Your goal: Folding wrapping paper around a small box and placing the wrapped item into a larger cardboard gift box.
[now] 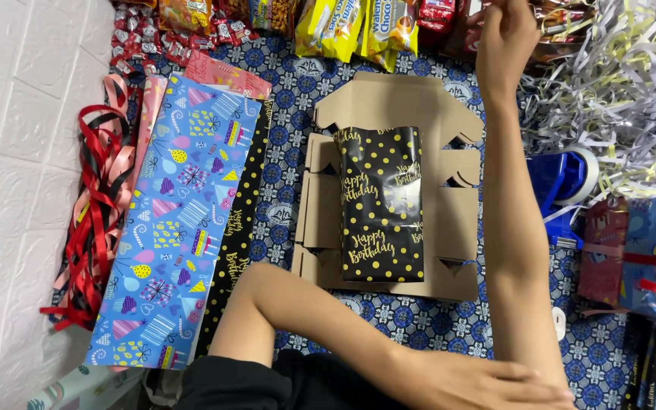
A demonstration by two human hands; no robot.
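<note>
My right hand (504, 36) is stretched to the far edge of the patterned blue cloth (419, 319), among brown and red snack packets (449, 15). Its fingers are curled and partly cut off by the frame, so I cannot tell whether it holds anything. My left hand (480, 380) lies flat at the near edge, fingers out, against my right forearm and holding nothing. Between my arms a black packet with gold dots and gold lettering (381, 205) rests on a flat brown cardboard box blank (461, 228).
Sheets of blue party-print wrapping paper (172, 228) and a black gold-dotted sheet (237, 235) lie at the left, beside red and pink ribbons (96, 220). Shredded silver paper (624, 91), a blue tape dispenser (559, 186) and wrapped gifts (639, 258) sit at the right. Yellow snack packets (343, 26) line the far edge.
</note>
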